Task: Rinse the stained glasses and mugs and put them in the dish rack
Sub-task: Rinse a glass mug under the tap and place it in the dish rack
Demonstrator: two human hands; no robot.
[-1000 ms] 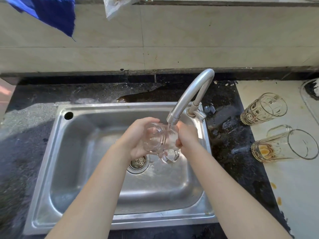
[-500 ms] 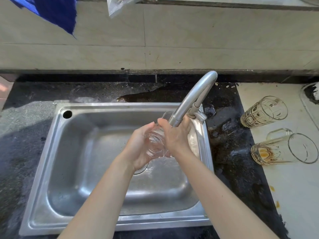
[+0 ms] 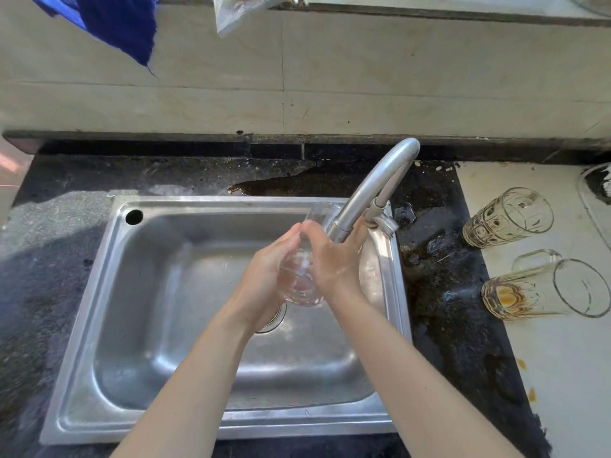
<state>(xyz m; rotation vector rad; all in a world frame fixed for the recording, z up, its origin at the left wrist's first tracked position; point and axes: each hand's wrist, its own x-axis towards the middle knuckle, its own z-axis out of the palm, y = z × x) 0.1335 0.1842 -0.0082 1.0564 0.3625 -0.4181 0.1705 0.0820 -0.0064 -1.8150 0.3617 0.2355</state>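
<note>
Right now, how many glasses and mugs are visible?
3. The held glass is between the left hand and right hand over the sink; the far glass and near glass lie sideways on the right counter. Others may be off-frame.

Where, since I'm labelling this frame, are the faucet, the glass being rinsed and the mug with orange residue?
faucet (image 3: pixel 370 185): head view, on the curved spout.
glass being rinsed (image 3: pixel 299 284): head view, on its clear lower wall.
mug with orange residue (image 3: pixel 532 292): head view, on the side wall as it lies tipped over.
</note>
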